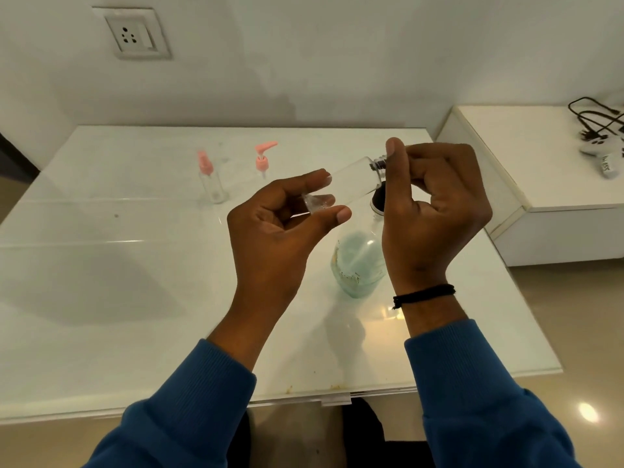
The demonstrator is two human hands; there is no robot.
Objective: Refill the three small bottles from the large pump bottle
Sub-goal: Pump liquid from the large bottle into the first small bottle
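Sleeves: two blue ribbed sleeves (189,400) enter from the lower edge of the head view, one on each forearm.
Wristband: a black thread band (423,293) circles the right wrist, just above the cuff.
Left hand: the left hand (280,228) is raised over the tabletop, thumb and fingers curled round the base end of a small clear bottle (347,182), pinching it.
Small clear bottle: held in the air, tilted, base low at the left and neck high at the right; its glass looks nearly empty, with a few droplets near the base.
Right hand: the right hand (435,211) has its thumb and fingers closed on the dark threaded neck (378,163) of the same bottle; whether a cap sits under the fingers cannot be told.
Large pump bottle: a clear bottle with pale blue-green liquid (358,261) stands on the tabletop, just beneath and behind the right hand; its black collar (378,199) shows beside the thumb, the pump head hidden.
Spray bottle: a small clear bottle with a pink spray cap (211,179) stands upright at the far side of the tabletop.
Pump bottle, small: a second one with a pink pump top (264,157) stands just to its right, the two apart.
Tabletop: a glossy white tabletop (101,265) carries all the standing bottles.
Background: a wall socket (135,33) on the white wall; a white cabinet (526,170) at right bearing black cables (594,121).
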